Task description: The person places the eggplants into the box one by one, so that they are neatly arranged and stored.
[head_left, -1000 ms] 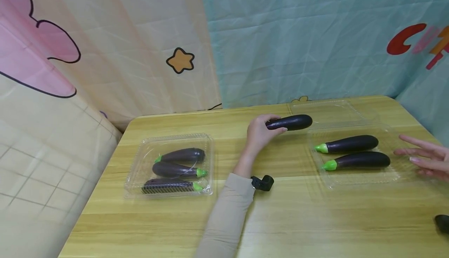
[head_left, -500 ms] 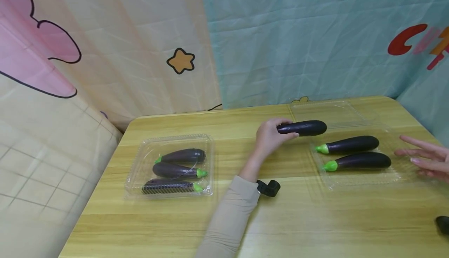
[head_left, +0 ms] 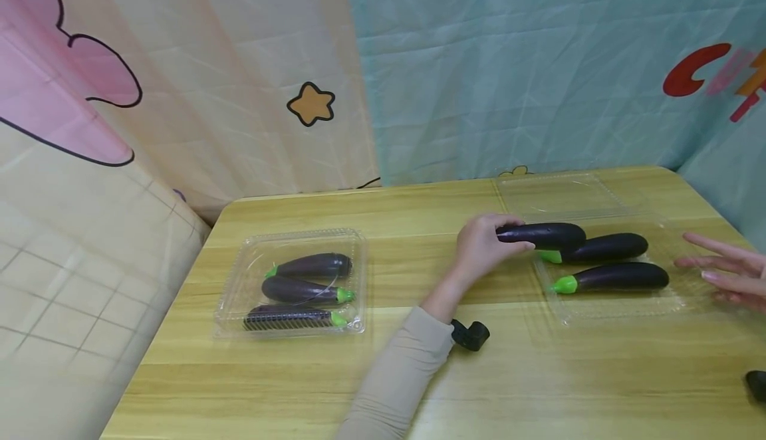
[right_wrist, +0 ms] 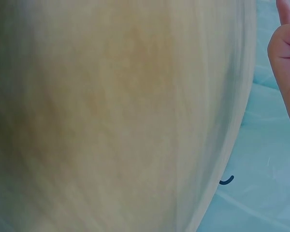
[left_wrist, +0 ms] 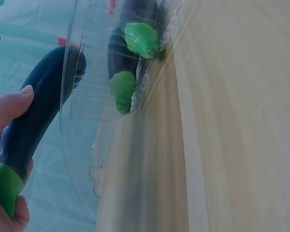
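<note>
My left hand [head_left: 486, 246] grips an eggplant [head_left: 547, 234] around its stem end, as the left wrist view also shows with the green cap [left_wrist: 8, 186] near the palm. The eggplant's rounded end hangs over the left rim of an open clear plastic clamshell box [head_left: 622, 314] at the right. Inside that box lie two eggplants, a rear one [head_left: 610, 247] partly covered by the held one and a front one [head_left: 622, 276]. Beside the box's right side my right hand [head_left: 733, 270] hovers with fingers extended, holding nothing; only part of it shows in the right wrist view.
At the left stands a closed clear clamshell box [head_left: 230, 307] with three eggplants inside. The right box's lid [head_left: 556, 194] lies folded back toward the curtain [head_left: 455, 94], which runs behind the wooden table [head_left: 287, 387].
The left hand has carried the eggplant to the right and nearer, from left of the open box to over its left rim. The right hand has barely moved.
</note>
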`<state>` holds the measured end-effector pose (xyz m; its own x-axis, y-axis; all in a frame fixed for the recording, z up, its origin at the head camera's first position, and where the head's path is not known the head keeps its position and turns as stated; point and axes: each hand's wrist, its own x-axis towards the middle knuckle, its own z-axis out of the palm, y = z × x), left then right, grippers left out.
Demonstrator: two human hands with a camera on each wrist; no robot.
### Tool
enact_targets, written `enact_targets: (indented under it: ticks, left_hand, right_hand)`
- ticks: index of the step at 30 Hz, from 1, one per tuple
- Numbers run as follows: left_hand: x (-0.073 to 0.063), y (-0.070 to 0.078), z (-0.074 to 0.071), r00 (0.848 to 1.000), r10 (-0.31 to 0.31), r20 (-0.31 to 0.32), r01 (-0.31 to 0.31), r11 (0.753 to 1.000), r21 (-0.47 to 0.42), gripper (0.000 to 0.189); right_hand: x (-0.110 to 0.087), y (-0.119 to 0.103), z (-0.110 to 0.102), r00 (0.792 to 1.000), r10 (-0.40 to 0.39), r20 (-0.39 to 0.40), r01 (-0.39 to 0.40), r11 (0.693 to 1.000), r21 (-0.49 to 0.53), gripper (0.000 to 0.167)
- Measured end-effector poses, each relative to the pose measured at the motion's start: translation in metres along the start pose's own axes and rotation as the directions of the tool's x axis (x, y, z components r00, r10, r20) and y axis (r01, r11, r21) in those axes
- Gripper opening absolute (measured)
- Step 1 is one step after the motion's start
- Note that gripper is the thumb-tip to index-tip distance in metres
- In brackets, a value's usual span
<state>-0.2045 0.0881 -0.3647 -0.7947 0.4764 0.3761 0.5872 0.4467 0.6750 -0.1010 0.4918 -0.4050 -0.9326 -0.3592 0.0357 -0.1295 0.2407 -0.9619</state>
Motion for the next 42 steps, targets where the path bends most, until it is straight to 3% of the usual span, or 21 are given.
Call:
enact_targets:
  ticks: [16,21,30,37,42]
  left_hand:
    - [0.001,0.019,0.013,0.994,0.084,0.067,-0.095,0.98,0.174,0.037]
    - [0.001,0.025,0.018,0.992,0.112,0.054,-0.121,0.963,0.242,0.036]
    - [0.005,0.031,0.028,0.991,0.113,0.073,-0.131,0.936,0.328,0.032]
    - [0.004,0.037,0.035,0.986,0.138,0.092,-0.163,0.907,0.388,0.032]
    - [0.004,0.042,0.038,0.978,0.162,0.133,-0.203,0.895,0.398,0.031]
  right_hand:
    - [0.001,0.001,0.001,0.999,-0.036,0.011,0.036,0.998,0.046,0.073]
    - [0.001,0.0,0.002,1.0,-0.018,-0.012,0.018,1.0,-0.001,0.073]
    - [0.003,0.0,0.002,1.0,0.013,-0.022,-0.011,0.998,0.069,0.072]
    - [0.002,0.002,-0.002,0.995,-0.068,0.075,0.06,0.993,0.1,0.074]
    - [0.001,0.002,-0.003,0.995,-0.07,0.077,0.064,0.996,0.069,0.074]
